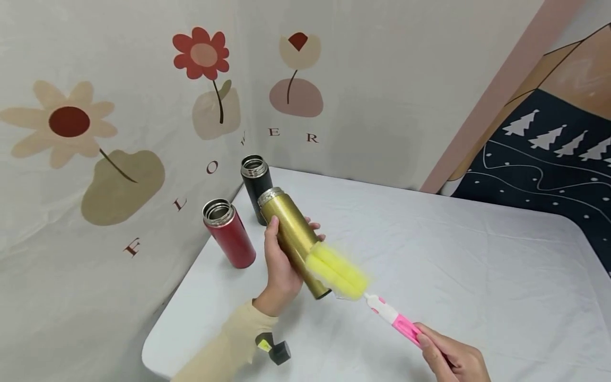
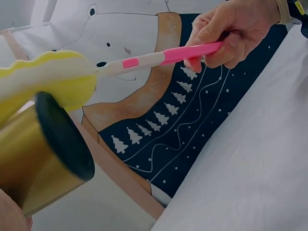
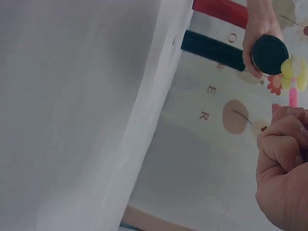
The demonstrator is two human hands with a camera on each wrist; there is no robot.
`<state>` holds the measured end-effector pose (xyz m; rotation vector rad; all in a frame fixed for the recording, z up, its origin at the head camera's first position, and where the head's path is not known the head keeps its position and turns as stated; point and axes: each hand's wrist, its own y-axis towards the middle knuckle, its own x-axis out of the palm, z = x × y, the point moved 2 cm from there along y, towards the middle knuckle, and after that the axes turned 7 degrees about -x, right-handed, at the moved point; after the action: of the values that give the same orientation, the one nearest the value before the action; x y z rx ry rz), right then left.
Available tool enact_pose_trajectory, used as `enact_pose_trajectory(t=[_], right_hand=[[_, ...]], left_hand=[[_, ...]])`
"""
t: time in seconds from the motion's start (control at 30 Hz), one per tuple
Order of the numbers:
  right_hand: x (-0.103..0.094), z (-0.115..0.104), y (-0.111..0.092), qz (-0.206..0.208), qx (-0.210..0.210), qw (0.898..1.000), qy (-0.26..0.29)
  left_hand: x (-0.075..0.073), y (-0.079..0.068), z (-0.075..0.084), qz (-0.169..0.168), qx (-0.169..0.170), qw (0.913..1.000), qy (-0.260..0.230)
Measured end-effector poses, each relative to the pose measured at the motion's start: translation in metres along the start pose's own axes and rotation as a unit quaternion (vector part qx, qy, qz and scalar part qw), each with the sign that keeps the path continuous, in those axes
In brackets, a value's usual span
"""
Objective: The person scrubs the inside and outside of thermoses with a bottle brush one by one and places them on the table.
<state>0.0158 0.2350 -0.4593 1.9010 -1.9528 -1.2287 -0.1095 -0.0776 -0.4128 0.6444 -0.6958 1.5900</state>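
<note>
My left hand (image 1: 282,268) grips a gold bottle (image 1: 293,233) around its body, tilted with its lidless steel mouth up and to the left. In my right hand (image 1: 453,353) is the pink end of a bottle brush (image 1: 406,326) with a pink and white handle. The brush's yellow sponge head (image 1: 338,270) lies along the outside of the gold bottle near its base, and looks slightly blurred. In the left wrist view the sponge (image 2: 72,82) overlaps the bottle's dark base (image 2: 65,137); the right wrist view shows the right fingers (image 3: 284,144) curled round the handle.
A red bottle (image 1: 231,236) and a black bottle (image 1: 256,185), both lidless, stand upright on the white table (image 1: 453,276) left of and behind the gold one. Flower-printed cloth (image 1: 372,106) hangs behind the table. The left sleeve carries a small black device (image 1: 274,347).
</note>
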Motion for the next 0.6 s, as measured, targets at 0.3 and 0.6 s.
enact_pose_trajectory(t=[0.3,0.6], right_hand=[[0.021,-0.011,0.015,-0.011,0.022,0.999,0.043],[0.037,-0.012,0.054,-0.025,0.032,0.997,0.064]], left_hand=[[0.001,-0.015,-0.018,-0.002,0.030,0.9937,0.108],[0.004,-0.017,-0.021,-0.078,-0.018,0.9905,0.111]])
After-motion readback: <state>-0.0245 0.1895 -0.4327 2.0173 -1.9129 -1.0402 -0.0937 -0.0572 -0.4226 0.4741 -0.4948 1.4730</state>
